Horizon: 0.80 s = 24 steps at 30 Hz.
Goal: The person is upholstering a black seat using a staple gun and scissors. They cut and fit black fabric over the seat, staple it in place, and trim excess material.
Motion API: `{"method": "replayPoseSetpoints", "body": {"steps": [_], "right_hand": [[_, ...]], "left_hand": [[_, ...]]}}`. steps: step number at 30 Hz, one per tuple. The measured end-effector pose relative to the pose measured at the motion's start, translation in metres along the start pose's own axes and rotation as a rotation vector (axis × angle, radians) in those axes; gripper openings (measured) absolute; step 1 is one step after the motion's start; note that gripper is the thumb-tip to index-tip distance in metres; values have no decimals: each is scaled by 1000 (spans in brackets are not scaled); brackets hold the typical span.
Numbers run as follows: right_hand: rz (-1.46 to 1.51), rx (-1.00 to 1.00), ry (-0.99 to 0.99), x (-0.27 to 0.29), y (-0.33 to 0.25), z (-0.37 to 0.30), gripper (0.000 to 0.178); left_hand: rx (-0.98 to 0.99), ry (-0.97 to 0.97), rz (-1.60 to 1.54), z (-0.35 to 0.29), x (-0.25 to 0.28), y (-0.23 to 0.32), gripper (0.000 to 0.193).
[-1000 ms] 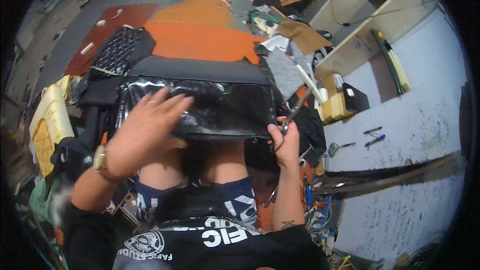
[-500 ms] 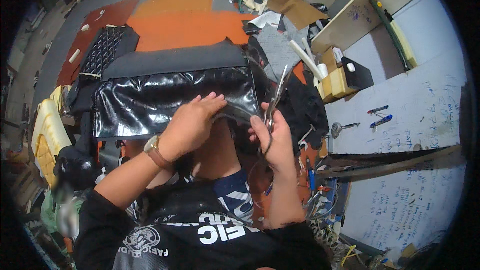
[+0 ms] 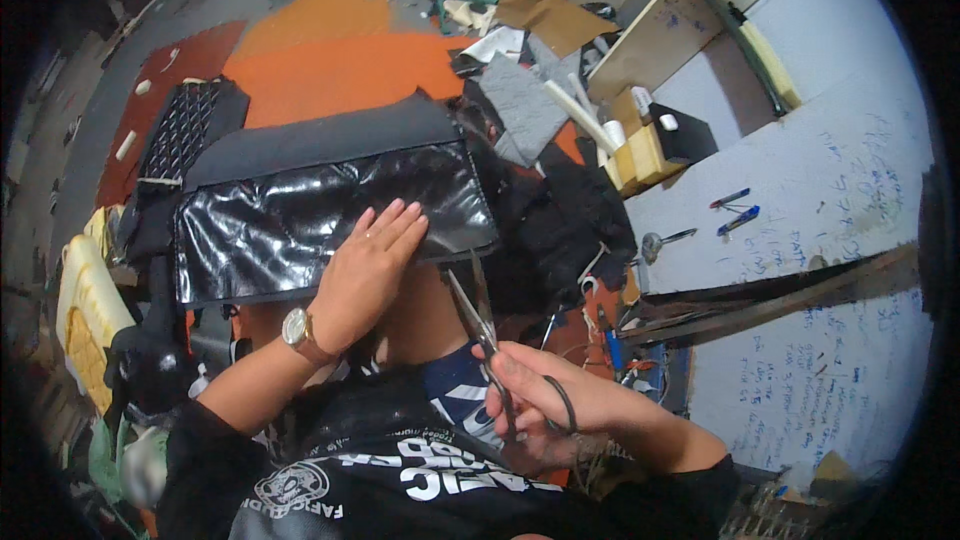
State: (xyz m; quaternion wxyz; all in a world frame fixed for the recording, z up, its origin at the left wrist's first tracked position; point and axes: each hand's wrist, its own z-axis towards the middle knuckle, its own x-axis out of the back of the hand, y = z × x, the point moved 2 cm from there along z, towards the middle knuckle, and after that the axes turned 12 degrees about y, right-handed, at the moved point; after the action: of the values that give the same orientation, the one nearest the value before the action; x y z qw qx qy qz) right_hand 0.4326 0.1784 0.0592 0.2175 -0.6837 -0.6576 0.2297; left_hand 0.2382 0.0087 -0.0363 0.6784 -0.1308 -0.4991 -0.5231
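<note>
A glossy black vinyl panel lies across my lap, with a matte dark grey band along its far side. My left hand rests flat on the panel's near right part, fingers stretched out and close together. Scissors are in my right hand, its fingers in and around the handle loops. The blades stand apart, their tips up by the panel's near right edge. A black quilted piece adjoins the panel's far left corner.
Orange sheet material covers the floor beyond the panel. On the right, a white written-on board carries pens. Yellow foam blocks and fabric scraps lie at the far right. A cream foam piece stands at left.
My right hand has drawn back from the panel's right edge toward my body, and the scissor blades have spread. My left hand has turned, its fingers pointing farther away. The whole view has shifted slightly.
</note>
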Motion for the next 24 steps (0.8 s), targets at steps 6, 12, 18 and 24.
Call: {"method": "replayPoseSetpoints", "body": {"steps": [6,12,18,24], "right_hand": [[-156,64,112,-4,-26,19,78],[-224,50,122,-10,-40,34,65],[-276,62,139,-13,-52,41,68],[-213,65,173,-16,-46,46,69]], "left_hand": [[-23,24,-2,-1,-2,1,54],[-33,35,-13,-7,-2,0,57],[-33,27,-9,-10,-2,-2,56],[-36,26,-6,-10,1,1,56]]}}
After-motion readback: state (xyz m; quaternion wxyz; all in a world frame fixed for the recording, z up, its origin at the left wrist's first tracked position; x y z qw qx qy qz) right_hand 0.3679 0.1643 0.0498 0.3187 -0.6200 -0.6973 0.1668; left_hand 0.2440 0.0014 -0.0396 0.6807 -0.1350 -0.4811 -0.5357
